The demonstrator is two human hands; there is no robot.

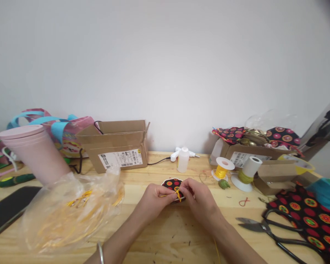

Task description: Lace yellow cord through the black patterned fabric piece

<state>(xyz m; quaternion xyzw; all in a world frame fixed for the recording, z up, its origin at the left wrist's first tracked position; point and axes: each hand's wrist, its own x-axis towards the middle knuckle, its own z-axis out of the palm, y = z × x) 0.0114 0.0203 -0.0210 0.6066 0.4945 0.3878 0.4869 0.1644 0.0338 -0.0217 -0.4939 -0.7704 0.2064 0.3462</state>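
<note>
My left hand (pixel 160 196) and my right hand (pixel 199 192) meet at the middle of the table, both closed in a pinch. Between their fingertips runs a yellow cord (pixel 178 193), crossed or looped where they meet. Behind the fingers lies a small rounded piece of black patterned fabric (pixel 172 183) with a pale edge, partly covered by my hands. More thin yellow cord hangs below my right forearm toward the table's front. A bracelet circles my left wrist.
To the left are a plastic bag of yellow cords (pixel 71 216), a phone (pixel 12 207), a pink tumbler (pixel 38 154) and a cardboard box (pixel 118 143). A white bottle (pixel 183 160) stands behind my hands. Rightward are thread spools (pixel 221 170), black scissors (pixel 269 227) and patterned cloth (pixel 313 216).
</note>
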